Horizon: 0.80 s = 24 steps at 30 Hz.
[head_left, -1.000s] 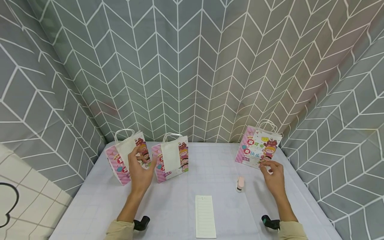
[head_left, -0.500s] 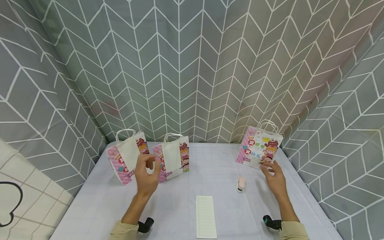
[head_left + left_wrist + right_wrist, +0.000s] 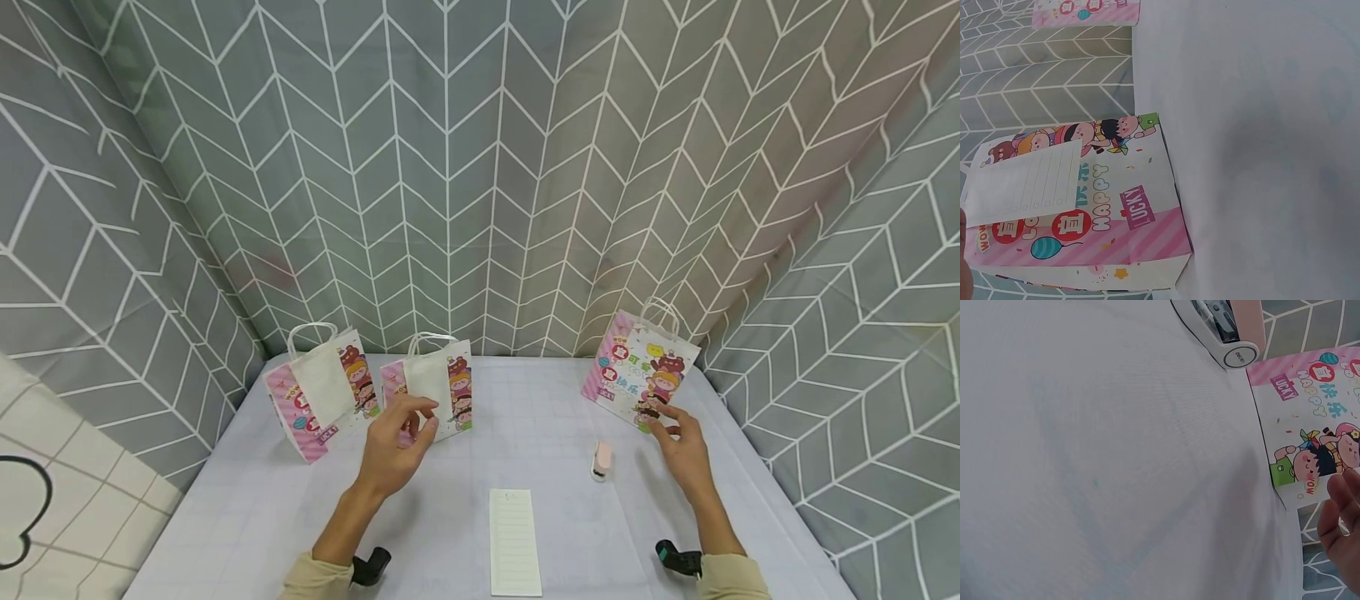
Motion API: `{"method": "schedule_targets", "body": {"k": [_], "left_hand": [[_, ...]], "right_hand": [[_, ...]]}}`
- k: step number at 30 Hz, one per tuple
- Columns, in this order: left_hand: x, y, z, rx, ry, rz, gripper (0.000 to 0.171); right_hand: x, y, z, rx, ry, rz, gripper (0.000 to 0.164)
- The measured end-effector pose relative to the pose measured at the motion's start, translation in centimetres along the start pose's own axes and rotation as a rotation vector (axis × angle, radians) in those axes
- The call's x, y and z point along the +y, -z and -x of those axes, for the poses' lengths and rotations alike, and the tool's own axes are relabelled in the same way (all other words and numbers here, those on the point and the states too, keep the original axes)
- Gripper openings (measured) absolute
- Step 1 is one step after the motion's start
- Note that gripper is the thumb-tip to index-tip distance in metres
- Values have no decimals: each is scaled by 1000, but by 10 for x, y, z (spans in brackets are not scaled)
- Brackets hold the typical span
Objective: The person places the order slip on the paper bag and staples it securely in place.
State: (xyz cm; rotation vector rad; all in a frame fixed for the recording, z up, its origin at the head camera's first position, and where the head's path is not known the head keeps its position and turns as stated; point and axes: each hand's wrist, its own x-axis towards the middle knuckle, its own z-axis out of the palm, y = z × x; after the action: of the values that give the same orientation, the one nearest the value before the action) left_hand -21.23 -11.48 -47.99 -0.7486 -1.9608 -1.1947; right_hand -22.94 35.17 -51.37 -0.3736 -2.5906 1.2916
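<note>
My left hand (image 3: 398, 446) hovers in front of the middle paper gift bag (image 3: 461, 392), fingers loosely bent and nothing held. On that bag's front is a lined sheet of paper (image 3: 1022, 181). The left gift bag (image 3: 288, 408) carries a similar pale sheet (image 3: 324, 383). My right hand (image 3: 682, 446) is at the lower right corner of the right gift bag (image 3: 630, 367), whose printed front has no sheet on it. In the right wrist view, the fingers (image 3: 1341, 494) overlap that bag's side edge, thumb and fingertips apart.
A pink and white stapler (image 3: 602, 460) lies left of my right hand. Closer to me is a pad of lined paper (image 3: 513, 542) on the white-covered table (image 3: 570, 542). Grey patterned curtains (image 3: 480, 208) stand behind and along both sides.
My left hand has moved right and down, from the left bag to in front of the middle one. The right bag has shifted slightly left and tilted beside my right hand.
</note>
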Motion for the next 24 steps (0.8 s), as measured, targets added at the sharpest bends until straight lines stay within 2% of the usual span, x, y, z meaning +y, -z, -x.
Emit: {"method": "schedule_targets", "body": {"k": [5,10,17,24], "left_hand": [[1,0,2,-143,51,-34,23],[4,0,2,-275,39,-80,14],[6,-4,4,-450,42,-81,5],[8,-10,6,-700,89,-104,22]], "right_hand": [[-1,-1,2,-5,-4,-27,54],[0,-3,3,6,-7,-61,59],[1,-5,2,8,9,-85,61],[0,-6,2,-24,7,-40,52]]}}
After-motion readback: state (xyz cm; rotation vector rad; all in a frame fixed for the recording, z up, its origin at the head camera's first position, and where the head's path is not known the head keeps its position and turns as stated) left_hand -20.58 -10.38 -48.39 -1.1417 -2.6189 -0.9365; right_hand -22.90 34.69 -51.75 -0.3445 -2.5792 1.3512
